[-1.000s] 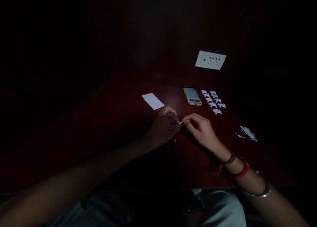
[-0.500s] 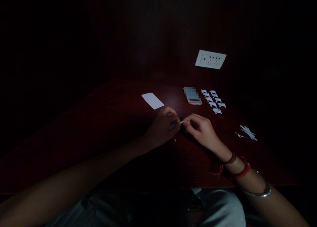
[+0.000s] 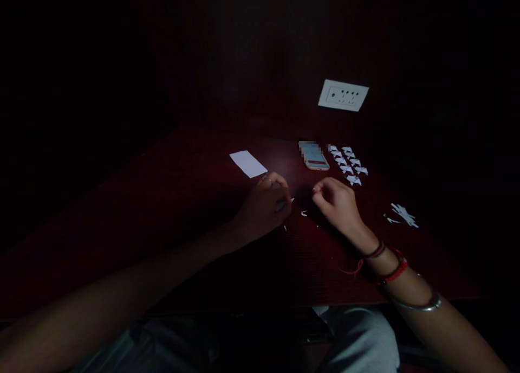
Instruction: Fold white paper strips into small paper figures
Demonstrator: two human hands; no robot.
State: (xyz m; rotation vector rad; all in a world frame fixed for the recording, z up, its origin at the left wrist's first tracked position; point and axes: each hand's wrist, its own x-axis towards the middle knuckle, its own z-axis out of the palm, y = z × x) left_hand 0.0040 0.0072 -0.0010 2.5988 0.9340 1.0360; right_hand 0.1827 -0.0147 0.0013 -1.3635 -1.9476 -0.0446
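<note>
My left hand [image 3: 266,204] is closed in a pinch on a small white piece of paper [image 3: 292,200], whose tip shows past the fingertips. Most of that piece is hidden by the fingers. To the right, apart from it, my right hand [image 3: 339,205] is pinched too; anything between its fingertips is too small to make out. Tiny paper scraps [image 3: 304,213] lie on the dark red table between and below the hands. Beyond my left hand is a flat white sheet of paper [image 3: 248,164].
Folded white paper pieces [image 3: 346,168] lie in two rows at the back right, beside a phone [image 3: 314,156]. A small heap of thin paper strips [image 3: 405,215] is farther right. A white wall socket [image 3: 343,95] sits above the table [image 3: 162,199].
My right hand has moved right, away from my left hand, which keeps hold of the paper piece. A gap now separates them, and scraps on the table between them show.
</note>
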